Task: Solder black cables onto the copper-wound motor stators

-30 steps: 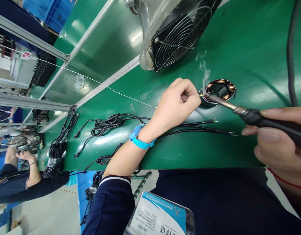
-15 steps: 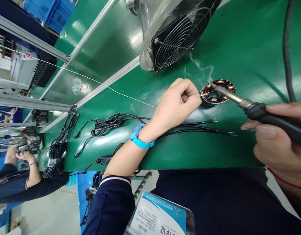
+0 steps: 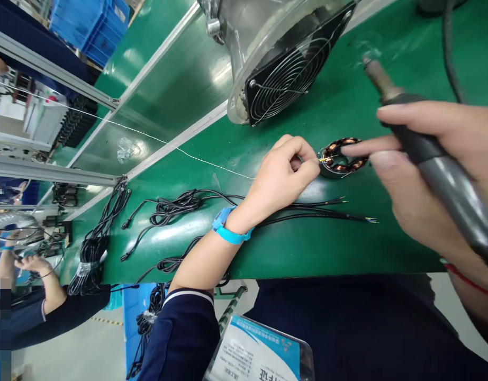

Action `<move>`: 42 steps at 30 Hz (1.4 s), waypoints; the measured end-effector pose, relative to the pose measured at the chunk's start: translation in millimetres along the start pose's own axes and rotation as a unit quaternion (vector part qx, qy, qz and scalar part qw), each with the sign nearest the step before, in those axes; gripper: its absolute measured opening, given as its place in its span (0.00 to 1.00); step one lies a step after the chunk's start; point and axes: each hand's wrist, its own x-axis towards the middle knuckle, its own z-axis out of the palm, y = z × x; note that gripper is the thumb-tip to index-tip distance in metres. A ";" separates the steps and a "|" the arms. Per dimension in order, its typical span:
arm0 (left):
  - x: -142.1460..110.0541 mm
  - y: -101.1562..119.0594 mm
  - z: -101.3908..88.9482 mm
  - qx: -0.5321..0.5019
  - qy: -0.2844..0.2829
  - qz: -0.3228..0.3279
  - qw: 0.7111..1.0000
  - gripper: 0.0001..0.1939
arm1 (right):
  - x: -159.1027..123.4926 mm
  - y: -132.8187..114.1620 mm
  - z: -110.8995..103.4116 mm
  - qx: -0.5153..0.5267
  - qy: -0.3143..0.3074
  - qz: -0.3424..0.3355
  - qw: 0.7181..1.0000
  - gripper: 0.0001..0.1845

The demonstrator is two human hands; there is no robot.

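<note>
Between thumb and forefinger, my left hand [image 3: 286, 172] pinches thin wires [image 3: 324, 159] with a yellow one among them, at the left rim of a motor stator [image 3: 347, 142] with copper windings. My right hand [image 3: 438, 159] is closed around a soldering iron [image 3: 454, 185] with a black handle. The iron's tip points up and away from the stator, blurred, with faint smoke near it. One right finger reaches to the stator's opening; whether it touches is unclear. Black cables [image 3: 319, 214] with bared coloured ends lie beneath my left wrist.
A fan with a wire guard [image 3: 287, 79] stands beyond my left hand. A thin white strand [image 3: 148, 138] runs across the bench to that hand. Bundled black cables [image 3: 93, 254] hang over the bench edge at left. A co-worker's arm [image 3: 53, 291] is at far left.
My right hand has lifted the soldering iron up and off the stator, and a finger now extends to it. My left hand keeps its pinch on the wires.
</note>
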 end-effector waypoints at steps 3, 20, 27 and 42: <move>-0.1 0.4 -0.3 0.005 0.004 -0.003 1.000 0.05 | 6.8 7.3 8.8 0.015 0.001 -0.036 0.999 0.24; -5.0 10.0 -8.4 0.030 -0.009 0.128 0.991 0.08 | 3.5 4.5 25.6 0.004 0.069 -0.079 0.994 0.26; -7.5 10.7 -9.6 0.132 -0.026 0.221 0.966 0.05 | 8.1 4.3 27.4 0.050 0.080 -0.054 0.994 0.25; -1.1 3.0 -5.8 0.001 -0.009 0.001 1.000 0.02 | 26.0 37.8 16.7 0.007 -0.022 -0.209 0.978 0.20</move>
